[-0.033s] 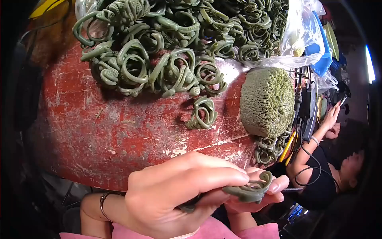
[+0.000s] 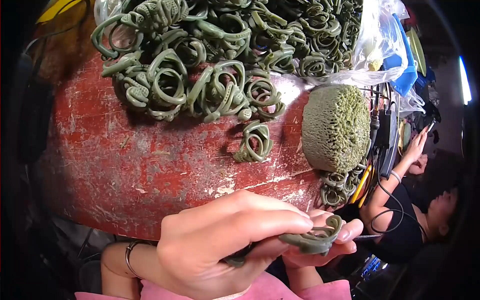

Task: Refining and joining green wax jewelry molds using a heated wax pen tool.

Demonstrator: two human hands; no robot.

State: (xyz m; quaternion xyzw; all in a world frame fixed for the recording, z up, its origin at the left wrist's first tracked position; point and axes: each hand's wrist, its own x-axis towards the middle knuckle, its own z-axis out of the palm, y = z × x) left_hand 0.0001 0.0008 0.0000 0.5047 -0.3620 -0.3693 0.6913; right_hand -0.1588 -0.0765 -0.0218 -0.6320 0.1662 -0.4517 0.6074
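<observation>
- Pink garment (image 2: 265, 287) at the lower edge; a dark bracelet (image 2: 128, 260) around the left forearm.
- Left hand (image 2: 220, 240), foremost; its fingers are clamped on a green ring piece (image 2: 317, 242), held above the near edge of the worktop (image 2: 170, 172); a darker green part (image 2: 237, 258) shows beneath the palm, its connection hidden.
- Right hand (image 2: 347, 240), partly behind the left; its fingertips touch the outer end of the ring piece; whether they clamp it cannot be told.
- Worktop, red and scuffed; a small ring cluster (image 2: 255, 142) stands alone near the middle; a porous green block (image 2: 335, 130) lies to its right, with further rings (image 2: 335, 190) just beside the block.
- Right margin: yellow handles (image 2: 365, 186), black cables (image 2: 382, 185) and a seated co-worker (image 2: 400, 220).
- Far side: a large heap of green rings (image 2: 220, 37), beside clear plastic (image 2: 382, 52).
</observation>
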